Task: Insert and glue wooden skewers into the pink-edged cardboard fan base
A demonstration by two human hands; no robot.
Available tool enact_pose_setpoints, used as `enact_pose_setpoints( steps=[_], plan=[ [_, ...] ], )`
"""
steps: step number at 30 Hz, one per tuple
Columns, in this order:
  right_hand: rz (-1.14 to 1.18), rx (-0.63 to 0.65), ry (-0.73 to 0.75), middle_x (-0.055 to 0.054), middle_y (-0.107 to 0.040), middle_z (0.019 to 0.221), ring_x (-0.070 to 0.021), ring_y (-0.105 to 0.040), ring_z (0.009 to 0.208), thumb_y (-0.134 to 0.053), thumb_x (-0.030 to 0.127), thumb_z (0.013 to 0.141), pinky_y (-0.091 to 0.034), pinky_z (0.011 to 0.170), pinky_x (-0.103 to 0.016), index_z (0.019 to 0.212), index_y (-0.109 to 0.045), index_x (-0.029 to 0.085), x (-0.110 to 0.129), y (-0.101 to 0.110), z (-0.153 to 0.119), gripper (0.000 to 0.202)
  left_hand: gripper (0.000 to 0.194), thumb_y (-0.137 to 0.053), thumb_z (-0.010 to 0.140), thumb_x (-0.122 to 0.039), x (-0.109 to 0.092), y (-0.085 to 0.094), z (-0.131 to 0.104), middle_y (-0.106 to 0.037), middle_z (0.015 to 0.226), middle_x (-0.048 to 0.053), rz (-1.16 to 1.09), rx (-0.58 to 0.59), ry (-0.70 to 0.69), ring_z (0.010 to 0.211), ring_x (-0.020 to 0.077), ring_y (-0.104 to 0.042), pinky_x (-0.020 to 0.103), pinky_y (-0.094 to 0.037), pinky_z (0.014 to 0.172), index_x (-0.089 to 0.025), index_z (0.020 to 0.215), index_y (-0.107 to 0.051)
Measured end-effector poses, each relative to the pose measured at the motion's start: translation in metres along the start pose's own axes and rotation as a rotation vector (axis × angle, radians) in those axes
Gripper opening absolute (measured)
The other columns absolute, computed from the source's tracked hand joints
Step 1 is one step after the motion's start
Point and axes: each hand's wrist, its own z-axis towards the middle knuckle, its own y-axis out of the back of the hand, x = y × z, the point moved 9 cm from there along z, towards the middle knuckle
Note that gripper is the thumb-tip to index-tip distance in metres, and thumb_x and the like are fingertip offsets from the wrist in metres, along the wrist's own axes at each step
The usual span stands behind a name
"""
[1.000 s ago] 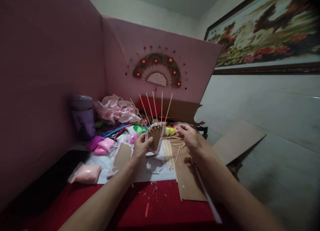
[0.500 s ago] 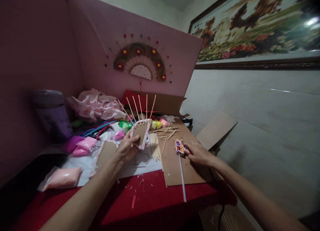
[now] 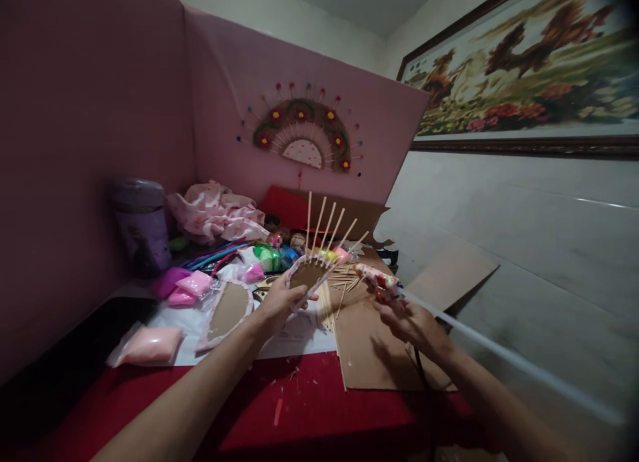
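My left hand holds up a small cardboard fan piece with a pink-white edge and several thin wooden sticks fanning out of its top. My right hand grips a patterned glue gun with a long white glue stick trailing to the right; its tip points toward the fan piece. A second cardboard half-round lies flat on white paper left of my left hand.
Loose wooden sticks and a cardboard sheet lie on the red table. Coloured clay packets, a pale pink packet, a purple bottle and pink cloth crowd the left. A finished fan decoration hangs on the pink board.
My right hand reached down to the cardboard sheet, took the glue gun and lifted it toward the fan piece. My left hand tilted the fan piece to the right.
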Motion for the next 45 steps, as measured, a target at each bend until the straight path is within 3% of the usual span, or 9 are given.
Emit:
enact_pose_setpoints(
  steps=[4, 6, 13, 25, 35, 45],
  plan=[
    [0.381, 0.262, -0.157, 0.003, -0.054, 0.044, -0.0081, -0.044, 0.033, -0.051, 0.042, 0.087, -0.033, 0.03, -0.018, 0.06, -0.059, 0.017, 0.031, -0.033, -0.003, 0.038, 0.034, -0.067, 0.067, -0.022, 0.003, -0.01, -0.002, -0.067, 0.08, 0.008, 0.06, 0.047, -0.023, 0.063, 0.0156, -0.065, 0.02, -0.041, 0.049, -0.012, 0.099, -0.062],
    [0.522, 0.324, -0.234, 0.003, -0.05, 0.041, -0.0077, -0.042, 0.034, -0.055, 0.044, 0.085, -0.031, 0.032, -0.018, 0.057, -0.057, 0.018, 0.041, -0.043, -0.002, 0.038, 0.029, -0.066, 0.069, -0.024, 0.004, -0.015, -0.003, -0.068, 0.075, 0.008, 0.094, 0.082, -0.033, 0.058, 0.0143, -0.062, 0.021, -0.042, 0.049, -0.012, 0.095, -0.063],
    [0.532, 0.253, -0.278, 0.004, -0.043, 0.042, -0.0076, -0.037, 0.035, -0.06, 0.049, 0.078, -0.028, 0.029, -0.019, 0.052, -0.052, 0.019, 0.047, -0.047, 0.011, 0.04, 0.031, -0.064, 0.07, -0.024, 0.004, -0.021, -0.005, -0.069, 0.078, 0.009, 0.101, 0.134, -0.046, 0.06, 0.0162, -0.064, 0.023, -0.045, 0.051, -0.013, 0.098, -0.063],
    [0.598, 0.257, -0.331, 0.004, -0.039, 0.041, -0.0065, -0.032, 0.032, -0.06, 0.055, 0.075, -0.028, 0.026, -0.018, 0.052, -0.054, 0.018, 0.037, -0.056, 0.017, 0.043, 0.035, -0.063, 0.071, -0.021, 0.007, -0.028, -0.007, -0.069, 0.079, 0.007, 0.088, 0.213, -0.048, 0.061, 0.0162, -0.065, 0.024, -0.048, 0.051, -0.013, 0.105, -0.058],
    [0.55, 0.322, -0.311, 0.006, -0.035, 0.043, -0.006, -0.03, 0.035, -0.053, 0.055, 0.08, -0.028, 0.028, -0.018, 0.053, -0.046, 0.019, 0.038, -0.058, 0.017, 0.045, 0.036, -0.064, 0.071, -0.024, 0.005, -0.031, -0.009, -0.068, 0.073, 0.005, 0.125, 0.229, -0.034, 0.054, 0.0127, -0.061, 0.021, -0.044, 0.048, -0.012, 0.104, -0.056],
    [0.513, 0.341, -0.32, 0.006, -0.035, 0.042, -0.0059, -0.029, 0.035, -0.051, 0.054, 0.081, -0.026, 0.03, -0.019, 0.051, -0.04, 0.02, 0.039, -0.059, 0.016, 0.046, 0.037, -0.064, 0.072, -0.026, 0.006, -0.032, -0.009, -0.067, 0.077, 0.006, 0.119, 0.237, -0.035, 0.06, 0.0152, -0.063, 0.024, -0.047, 0.052, -0.011, 0.105, -0.055]
  ],
)
